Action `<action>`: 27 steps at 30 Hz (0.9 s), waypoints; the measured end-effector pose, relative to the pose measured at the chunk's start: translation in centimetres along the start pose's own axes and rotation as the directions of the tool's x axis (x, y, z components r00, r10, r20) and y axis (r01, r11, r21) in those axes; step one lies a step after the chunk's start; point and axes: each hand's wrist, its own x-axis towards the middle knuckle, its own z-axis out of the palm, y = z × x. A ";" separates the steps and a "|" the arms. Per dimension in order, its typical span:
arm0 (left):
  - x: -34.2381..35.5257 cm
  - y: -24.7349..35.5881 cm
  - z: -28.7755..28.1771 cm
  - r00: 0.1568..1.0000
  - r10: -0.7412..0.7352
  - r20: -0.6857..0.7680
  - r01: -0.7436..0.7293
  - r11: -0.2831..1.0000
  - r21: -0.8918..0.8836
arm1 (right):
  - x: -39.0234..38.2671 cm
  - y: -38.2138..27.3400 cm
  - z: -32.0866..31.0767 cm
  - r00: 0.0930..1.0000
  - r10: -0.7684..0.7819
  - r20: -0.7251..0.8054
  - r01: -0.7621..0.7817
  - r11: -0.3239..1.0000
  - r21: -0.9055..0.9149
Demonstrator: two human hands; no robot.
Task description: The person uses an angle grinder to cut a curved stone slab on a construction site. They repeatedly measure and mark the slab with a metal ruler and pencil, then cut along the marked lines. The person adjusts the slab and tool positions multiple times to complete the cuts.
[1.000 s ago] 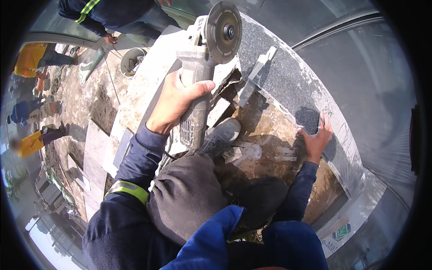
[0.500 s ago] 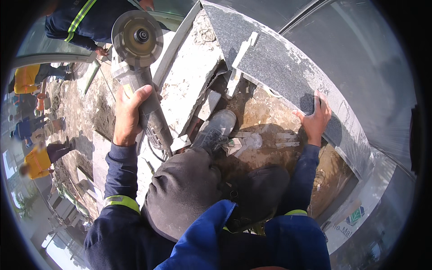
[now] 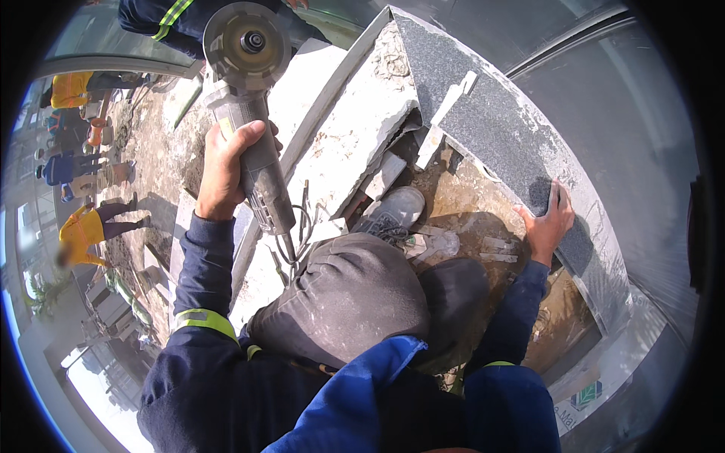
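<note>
My left hand (image 3: 225, 170) is wrapped around the body of an angle grinder (image 3: 266, 181). The grinder is held up at the left with its cutting disc (image 3: 248, 45) at the top, clear of the stone, and its cord hangs from the lower end. On the right, my right hand (image 3: 549, 226) rests at the inner edge of a long grey granite slab (image 3: 491, 124), thumb and fingers spread over its surface. A pale strip (image 3: 447, 119) lies across the slab's inner edge.
Left of the slab is a rough whitish stone block (image 3: 355, 128). My shoe (image 3: 400, 208) stands among broken pieces on dirt (image 3: 491, 215). A co-worker's dark sleeve (image 3: 170, 23) is at the upper left. Several people, some in yellow vests (image 3: 81, 238), are farther left. Shiny panels (image 3: 627, 128) border the right.
The view has shifted, so the slab and block appear farther right. The grinder sits a little higher in view, and more of its cord shows. My right hand stays on the slab.
</note>
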 end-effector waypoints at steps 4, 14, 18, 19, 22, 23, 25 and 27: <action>-0.5 0.0 -3.7 0.994 -0.095 0.045 0.098 0.992 -0.075 | 0.2 0.2 0.1 0.999 -0.025 -0.030 0.025 1.000 -0.013; -12.9 -6.4 -21.4 0.728 -0.474 -0.496 0.389 0.881 -0.270 | 1.1 0.8 0.3 0.985 -0.167 -0.044 0.164 0.985 -0.062; -20.1 -8.4 -28.4 0.515 -0.589 -0.623 0.512 0.794 -0.328 | 0.9 2.0 0.6 0.982 -0.182 -0.054 0.173 0.974 -0.149; -23.3 -9.2 -31.0 0.447 -0.591 -0.671 0.587 0.760 -0.279 | 0.6 2.2 0.7 0.978 -0.200 -0.055 0.191 0.973 -0.131; -33.0 -12.2 -38.2 0.233 -0.496 -0.837 0.733 0.654 -0.184 | 0.4 2.0 1.5 0.969 -0.232 -0.089 0.224 0.970 -0.092; -34.8 -13.2 -38.4 0.153 -0.425 -0.892 0.749 0.639 -0.176 | 0.2 2.2 1.1 0.967 -0.232 -0.102 0.222 0.970 -0.102; -38.4 -15.3 -38.5 -0.009 -0.303 -0.953 0.590 0.768 -0.249 | -0.4 2.7 0.6 0.974 -0.205 -0.099 0.195 0.975 -0.107; -43.5 -15.9 -38.0 -0.055 -0.258 -0.965 0.509 0.824 -0.249 | -0.2 1.7 1.5 0.984 -0.175 -0.046 0.172 0.983 -0.060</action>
